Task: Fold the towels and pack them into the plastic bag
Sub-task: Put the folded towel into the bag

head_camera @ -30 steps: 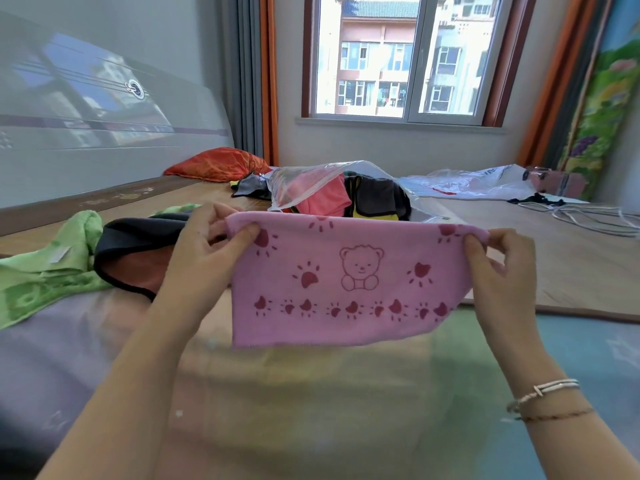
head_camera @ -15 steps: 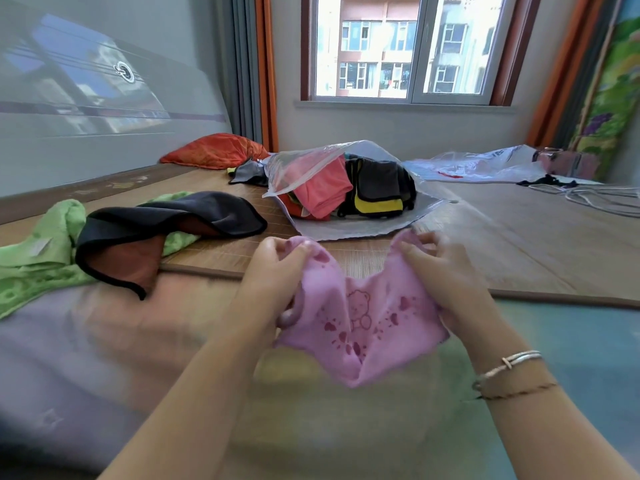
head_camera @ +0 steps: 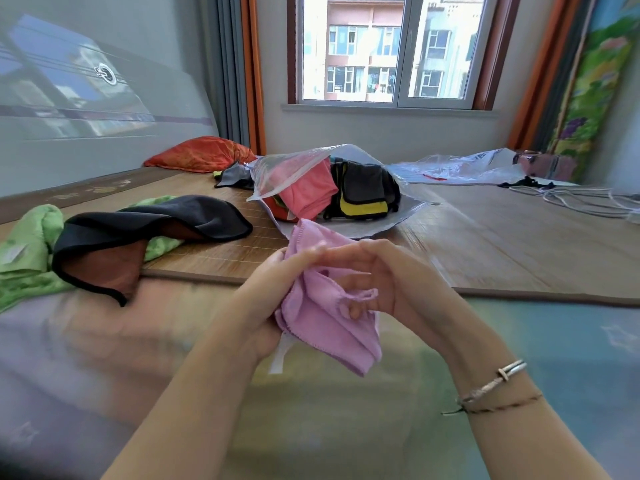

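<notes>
A pink towel (head_camera: 325, 323) hangs bunched and doubled over between my two hands, above the bed's near edge. My left hand (head_camera: 273, 292) grips its left side, with a white tag dangling below. My right hand (head_camera: 377, 282) meets the left one and pinches the towel's upper edge with curled fingers. Behind them lies the clear plastic bag (head_camera: 284, 168), its mouth open towards me, holding a coral towel (head_camera: 308, 192) and a black and yellow towel (head_camera: 363, 195). To the left, a black and brown towel (head_camera: 138, 237) lies over a green towel (head_camera: 27, 251).
A bamboo mat (head_camera: 502, 244) covers the bed under the bag. An orange pillow (head_camera: 201, 154) sits at the back left, with a grey cloth (head_camera: 232, 176) beside it. Another plastic bag (head_camera: 460, 168) and white cables (head_camera: 581, 199) lie at the right. The window wall stands behind.
The pink towel was stretched out flat between my hands a second ago. My hands have come together, folding it in half, and it now hangs bunched between them.
</notes>
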